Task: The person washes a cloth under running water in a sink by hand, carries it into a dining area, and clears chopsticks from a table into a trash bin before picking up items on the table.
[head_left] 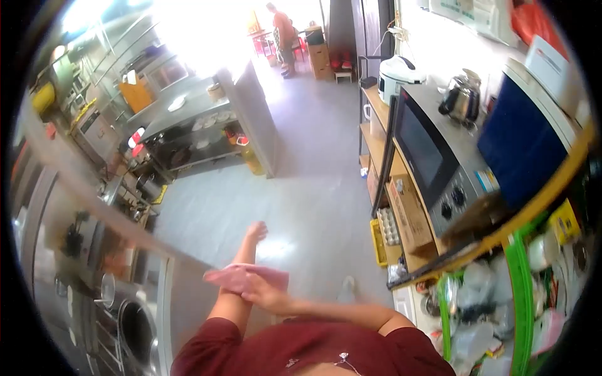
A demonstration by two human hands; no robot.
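My left arm reaches forward over the floor, and my left hand (256, 231) is at its end. Its fingers look loosely bent and slightly apart, with nothing seen in them. A pink cloth (276, 276) is draped across my left forearm. From the right, my right hand (262, 294) grips this cloth and presses it against the forearm. Part of the cloth is hidden under the fingers.
On the right, a shelf holds a microwave (423, 147), a rice cooker (398, 75) and an egg tray (388, 227). Green-edged baskets (520, 301) stand nearer. At left are a metal worktable (182, 100) and a partition (194, 285). Another person (284, 37) stands far back.
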